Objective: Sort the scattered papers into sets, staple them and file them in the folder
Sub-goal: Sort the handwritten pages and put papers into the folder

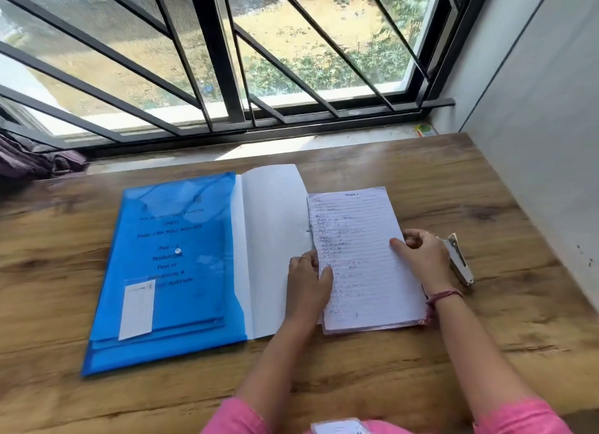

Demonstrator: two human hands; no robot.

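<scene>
1. Your left hand (308, 281) grips the left edge of the stack of papers (366, 265) — thumb curled over the handwritten top sheet, fingers tucked under the edge.
2. Your right hand (421, 255) holds the stack's right edge, thumb lying on the top sheet and fingers bent round the side.
3. The stack of papers lies on the wooden table (486, 320); its top sheet is lined and covered with handwriting, and a heading is printed at its far end.
4. Just left of the stack, touching it, lies the white flap (272, 239) of the blue folder (168, 271); the flap is folded open towards the stack, and the stack's left edge overlaps it.
5. The folder's blue body lies farther left of the stack, flat on the table, with printed text showing through it and a white label near its near corner.
6. Just right of the stack, behind your right hand, lies the stapler (460, 262) — partly hidden by your hand.
7. Beyond the stack, the window grille (227, 77) runs along the table's far edge.
</scene>
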